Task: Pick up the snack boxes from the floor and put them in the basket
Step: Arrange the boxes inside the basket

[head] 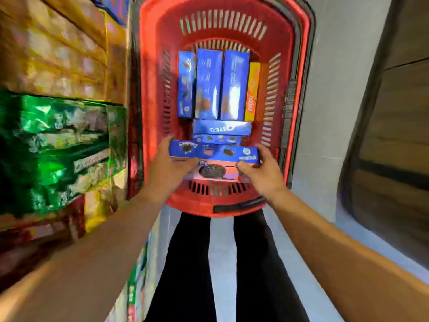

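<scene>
Holding, head view: left hand [166,169] and right hand [262,170] each pinch one end of a blue snack box [214,154], level above the near end of the red basket [151,94], likely to lay it crosswise.
Packing: upright boxes [209,84] fill the far end, saving room.
Hidden: fingertips behind the box; left shelves [58,112] blurred; floor beyond the basket unseen.

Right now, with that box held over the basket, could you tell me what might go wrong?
1. The blue box is held only at its ends, by the left hand and right hand; a weak grip could drop it.
2. The near end of the basket already holds flat boxes, so this one may sit crooked.
</scene>
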Available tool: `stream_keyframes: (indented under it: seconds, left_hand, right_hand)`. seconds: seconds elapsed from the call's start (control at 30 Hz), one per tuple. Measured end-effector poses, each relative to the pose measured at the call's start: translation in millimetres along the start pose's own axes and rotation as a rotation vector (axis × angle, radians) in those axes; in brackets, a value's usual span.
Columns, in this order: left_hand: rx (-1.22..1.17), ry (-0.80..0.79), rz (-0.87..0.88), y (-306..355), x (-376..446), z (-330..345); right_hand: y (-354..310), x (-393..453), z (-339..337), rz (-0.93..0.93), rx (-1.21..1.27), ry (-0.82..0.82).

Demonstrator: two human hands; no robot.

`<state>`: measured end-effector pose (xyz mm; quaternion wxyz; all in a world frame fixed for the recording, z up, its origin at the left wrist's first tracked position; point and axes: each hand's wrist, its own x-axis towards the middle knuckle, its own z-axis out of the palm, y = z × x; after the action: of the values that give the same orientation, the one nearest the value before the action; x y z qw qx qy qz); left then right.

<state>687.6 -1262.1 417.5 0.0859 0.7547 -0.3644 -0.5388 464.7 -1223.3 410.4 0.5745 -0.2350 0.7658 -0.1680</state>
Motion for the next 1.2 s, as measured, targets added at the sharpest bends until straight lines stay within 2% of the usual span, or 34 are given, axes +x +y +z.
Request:
stream_keyframes:
  seconds: [0.2,0.37,0.47,0.53,0.67,0.77,0.93,1.0,1.1,1.2]
  left_hand:
    - [0.090,0.108,0.094,-64,94,62]
    - [0.096,0.215,0.130,-105,133,110]
    - [0.113,0.270,0.124,-116,152,131]
    - [0.146,0.284,0.099,-122,163,142]
    - [0.207,0.228,0.064,-131,165,143]
    - [0.229,0.170,0.081,-108,142,122]
    - [0.275,0.048,0.265,-10,56,72]
    - [0.343,-0.032,0.322,31,18,48]
    - [0.558,-0.245,0.386,82,-46,18]
    - [0.710,-0.367,0.497,119,-109,2]
  right_hand:
    - [59,108,35,-0.040,-0.172,0.088]
    - [104,154,61,-0.151,-0.342,0.242]
    - [118,171,74,-0.229,-0.344,0.332]
    - [123,179,79,-0.290,-0.374,0.393]
    - [128,175,84,-0.262,-0.453,0.365]
    - [118,145,74,-0.194,-0.456,0.288]
    - [60,43,34,-0.173,-0.504,0.145]
    - [31,-7,10,-0.200,-0.509,0.164]
    - [-1,-84,-29,-0.224,-0.490,0.206]
    - [-19,-147,-65,-0.229,-0.449,0.278]
